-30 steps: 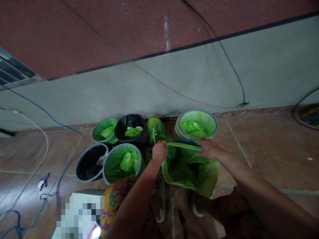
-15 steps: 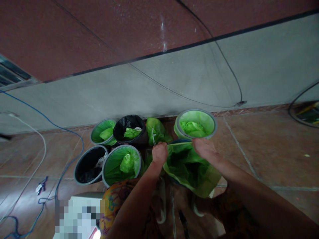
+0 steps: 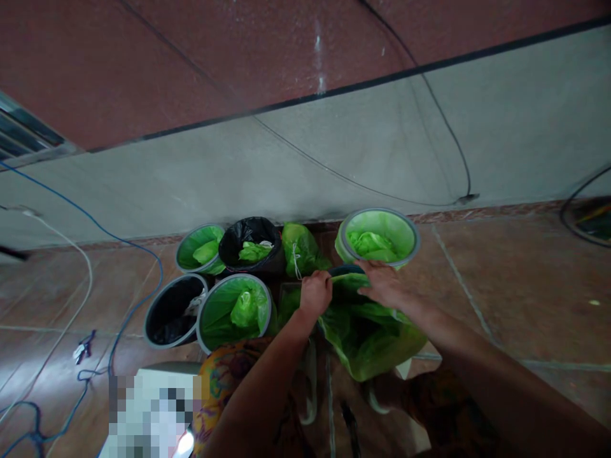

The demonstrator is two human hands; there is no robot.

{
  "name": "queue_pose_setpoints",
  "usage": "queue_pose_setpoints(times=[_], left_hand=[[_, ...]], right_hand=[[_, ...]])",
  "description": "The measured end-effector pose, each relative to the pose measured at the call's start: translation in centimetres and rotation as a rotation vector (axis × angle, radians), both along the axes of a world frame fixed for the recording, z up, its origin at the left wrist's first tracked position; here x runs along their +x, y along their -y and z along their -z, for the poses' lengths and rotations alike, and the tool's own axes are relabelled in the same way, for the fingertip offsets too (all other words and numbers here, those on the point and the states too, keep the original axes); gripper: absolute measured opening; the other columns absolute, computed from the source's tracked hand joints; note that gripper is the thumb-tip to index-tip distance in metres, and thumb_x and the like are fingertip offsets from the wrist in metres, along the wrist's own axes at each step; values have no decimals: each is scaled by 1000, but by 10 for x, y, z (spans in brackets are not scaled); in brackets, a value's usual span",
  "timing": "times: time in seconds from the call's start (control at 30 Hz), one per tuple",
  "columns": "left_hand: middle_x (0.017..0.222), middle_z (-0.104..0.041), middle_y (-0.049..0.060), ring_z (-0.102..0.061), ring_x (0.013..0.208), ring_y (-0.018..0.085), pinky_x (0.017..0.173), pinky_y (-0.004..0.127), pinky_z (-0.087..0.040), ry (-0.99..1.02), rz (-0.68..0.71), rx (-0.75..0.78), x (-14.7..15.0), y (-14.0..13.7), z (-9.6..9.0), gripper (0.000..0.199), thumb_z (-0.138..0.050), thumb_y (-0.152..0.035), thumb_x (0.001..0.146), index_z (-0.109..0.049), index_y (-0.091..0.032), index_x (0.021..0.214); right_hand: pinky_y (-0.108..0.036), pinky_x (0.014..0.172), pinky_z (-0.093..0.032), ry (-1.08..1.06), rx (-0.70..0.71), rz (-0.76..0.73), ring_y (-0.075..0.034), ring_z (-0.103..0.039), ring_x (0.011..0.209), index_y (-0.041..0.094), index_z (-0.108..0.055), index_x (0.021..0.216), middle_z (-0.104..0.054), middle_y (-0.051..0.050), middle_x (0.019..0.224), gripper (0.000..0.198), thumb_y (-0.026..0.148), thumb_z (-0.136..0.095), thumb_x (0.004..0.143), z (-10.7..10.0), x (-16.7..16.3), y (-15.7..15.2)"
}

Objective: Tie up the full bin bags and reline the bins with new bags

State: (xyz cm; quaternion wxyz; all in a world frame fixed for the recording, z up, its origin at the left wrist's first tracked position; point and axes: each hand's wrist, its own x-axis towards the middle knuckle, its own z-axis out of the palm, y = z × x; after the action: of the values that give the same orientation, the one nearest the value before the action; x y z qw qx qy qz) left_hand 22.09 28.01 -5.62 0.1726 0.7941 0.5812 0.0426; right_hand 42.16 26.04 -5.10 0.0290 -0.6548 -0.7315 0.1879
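Left hand [image 3: 317, 293] curled, right hand [image 3: 382, 282] spread

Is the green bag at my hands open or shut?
Open: the green bag gapes, its dark inside showing beside the right hand.

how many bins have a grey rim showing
4: the back-left bin, the front-left bin, the green-lined bin just right of that one, and the back-right bin. The held green bag could hide another.
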Motion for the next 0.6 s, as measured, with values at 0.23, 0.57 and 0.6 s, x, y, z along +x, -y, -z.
queue_pose_setpoints(times=[0.23,0.57,0.6], left_hand=[[99,-69,5,-63,98,18,92,31,-45,32,174,98,9,10,-4,20,-44,-25,98,-64,-20,100],[102,-70,9,-69,90,21,77,30,-52,-234,30,-75,-4,5,2,30,-37,-20,98,-67,-17,103],[102,-71,10,-69,91,21,78,30,-52,-242,17,-91,-7,3,2,31,-37,-20,98,-67,-17,103]], right_hand=[[-37,98,-38,35,63,-195,-24,-60,107,20,-69,99,-69,-8,103,21,20,-51,89,-14,-22,3],[-29,66,-40,146,-67,35,-24,-68,83,16,-72,87,-73,-12,86,35,27,-40,96,-18,-11,1],[-30,66,-40,148,-78,57,-25,-68,84,15,-73,86,-74,-14,88,33,25,-42,94,-15,-7,0]])
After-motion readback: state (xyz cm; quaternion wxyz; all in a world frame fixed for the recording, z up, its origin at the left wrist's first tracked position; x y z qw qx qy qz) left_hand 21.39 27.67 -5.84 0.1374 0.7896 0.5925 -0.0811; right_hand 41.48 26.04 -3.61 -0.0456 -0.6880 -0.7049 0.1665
